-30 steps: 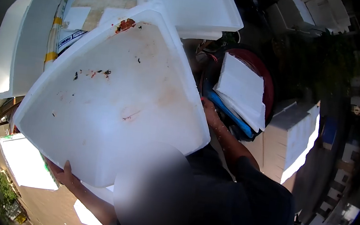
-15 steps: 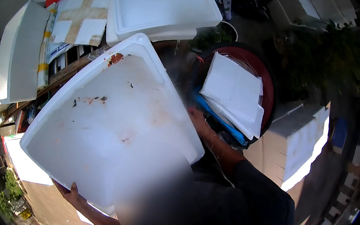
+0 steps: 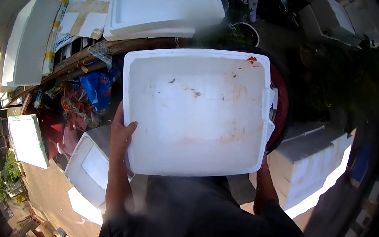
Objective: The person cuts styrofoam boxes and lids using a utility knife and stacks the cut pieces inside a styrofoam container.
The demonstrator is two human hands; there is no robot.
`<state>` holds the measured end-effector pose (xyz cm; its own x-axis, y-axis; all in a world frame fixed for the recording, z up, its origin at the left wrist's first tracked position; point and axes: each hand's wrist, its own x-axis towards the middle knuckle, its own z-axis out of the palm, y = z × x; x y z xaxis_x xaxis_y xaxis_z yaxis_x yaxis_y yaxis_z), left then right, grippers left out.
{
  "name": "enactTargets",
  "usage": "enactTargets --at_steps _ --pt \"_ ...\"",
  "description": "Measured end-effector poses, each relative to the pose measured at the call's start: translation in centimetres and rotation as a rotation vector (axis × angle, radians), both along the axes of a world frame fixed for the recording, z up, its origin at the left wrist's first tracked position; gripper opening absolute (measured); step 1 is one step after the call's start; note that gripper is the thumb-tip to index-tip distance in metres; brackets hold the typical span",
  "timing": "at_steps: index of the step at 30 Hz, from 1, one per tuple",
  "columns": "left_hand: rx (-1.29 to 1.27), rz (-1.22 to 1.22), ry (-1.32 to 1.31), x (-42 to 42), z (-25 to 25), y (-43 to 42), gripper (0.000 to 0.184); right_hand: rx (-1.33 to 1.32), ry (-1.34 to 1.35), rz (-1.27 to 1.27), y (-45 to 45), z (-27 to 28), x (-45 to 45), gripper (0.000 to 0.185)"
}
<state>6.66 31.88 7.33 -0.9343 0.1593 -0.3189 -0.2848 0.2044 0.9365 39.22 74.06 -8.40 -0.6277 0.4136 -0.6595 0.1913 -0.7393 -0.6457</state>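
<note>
A white foam box [image 3: 194, 119] is held up in front of me, its inside facing me, with dark specks and a reddish-brown stain near its top right corner. My left hand [image 3: 123, 127] grips its left edge, thumb on the rim and fingers behind. At the lower right edge is my right hand [image 3: 264, 162], its fingers hidden behind the box. Behind the box's right side, a round dark red tub [image 3: 284, 101] shows in part, with bits of white foam in it.
A large white foam lid or box [image 3: 165, 4] lies on a wooden-edged surface at the top. Foam boxes [image 3: 31, 40] stand at the left. Blue plastic [image 3: 96, 89] hangs below the wooden edge. A big foam box [image 3: 311, 164] stands at the right, near plants [image 3: 355, 82].
The foam box has turned from a slanted position to nearly level and moved right, now covering most of the tub. My left hand has moved up and right with it; my right hand is lower.
</note>
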Motion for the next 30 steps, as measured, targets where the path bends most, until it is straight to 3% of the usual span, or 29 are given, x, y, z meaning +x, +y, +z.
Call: enactTargets --at_steps 1,2,3,4,6,8,11,14,17,20,21,23,24,25,28,29,30 --pt "-0.028 -0.044 -0.028 -0.5 -0.4 2.3 0.082 0.023 0.051 -0.095 2.2 -0.9 2.1 0.049" --pt "-0.052 -0.092 -0.052 -1.0 -1.4 4.3 0.082 0.242 0.043 -0.06 4.4 0.4 2.4 0.051" --pt "-0.009 -0.121 -0.059 -1.6 -2.7 6.1 0.081 0.869 -0.64 0.169 6.5 3.9 0.9 0.049" --pt "0.037 -0.155 -0.069 -2.1 -3.8 7.5 0.081 1.151 -0.704 -0.02 9.4 2.7 2.9 0.047" --pt "0.135 -0.206 -0.058 -2.7 -4.4 10.0 0.081 0.886 -0.551 -0.344 11.7 8.1 1.7 0.042" --pt "0.149 -0.238 -0.059 -3.2 -4.9 11.6 0.078 0.926 -0.415 -0.492 9.0 15.1 -4.4 0.038" --pt "0.106 -0.277 -0.017 -4.0 -9.4 12.3 0.079 1.006 -0.453 -0.1 4.1 20.5 -11.8 0.034" --pt "0.105 -0.352 -0.101 -4.8 -8.6 12.4 0.079 0.974 -0.397 0.467 -0.6 21.1 -18.7 0.033" --pt "0.099 -0.357 -0.133 -4.5 -11.8 11.7 0.08 0.67 -0.404 0.731 -4.5 17.3 -25.1 0.033" --pt "-0.081 -0.373 -0.166 -4.2 -10.8 11.6 0.082 0.471 -0.484 0.821 -7.8 6.0 -28.9 0.031" --pt "-0.048 -0.38 -0.152 -4.3 -10.7 11.5 0.082 0.815 -0.346 0.987 -8.3 -1.4 -28.4 0.03" --pt "0.011 -0.394 -0.135 -4.4 -10.8 11.1 0.082 1.399 -0.197 1.264 -9.4 -10.9 -28.8 0.031" --pt "0.011 -0.381 -0.117 -4.2 -11.1 11.0 0.082 1.651 -0.196 1.384 -10.3 -12.8 -30.1 0.032" --pt "0.011 -0.37 -0.096 -4.1 -11.5 11.1 0.081 1.445 -0.294 1.173 -11.4 -12.8 -31.5 0.031" --pt "-0.017 -0.37 -0.187 -4.5 -10.4 11.1 0.08 1.311 -0.383 0.976 -13.1 -13.3 -34.7 0.03" --pt "-0.025 -0.37 -0.234 -4.8 -9.5 11.3 0.08 1.375 -0.398 1.103 -12.9 -16.2 -34.8 0.034" --pt "-0.033 -0.375 -0.258 -4.8 -9.1 11.4 0.08 1.299 -0.467 1.054 -13.1 -15.6 -34.8 0.035"
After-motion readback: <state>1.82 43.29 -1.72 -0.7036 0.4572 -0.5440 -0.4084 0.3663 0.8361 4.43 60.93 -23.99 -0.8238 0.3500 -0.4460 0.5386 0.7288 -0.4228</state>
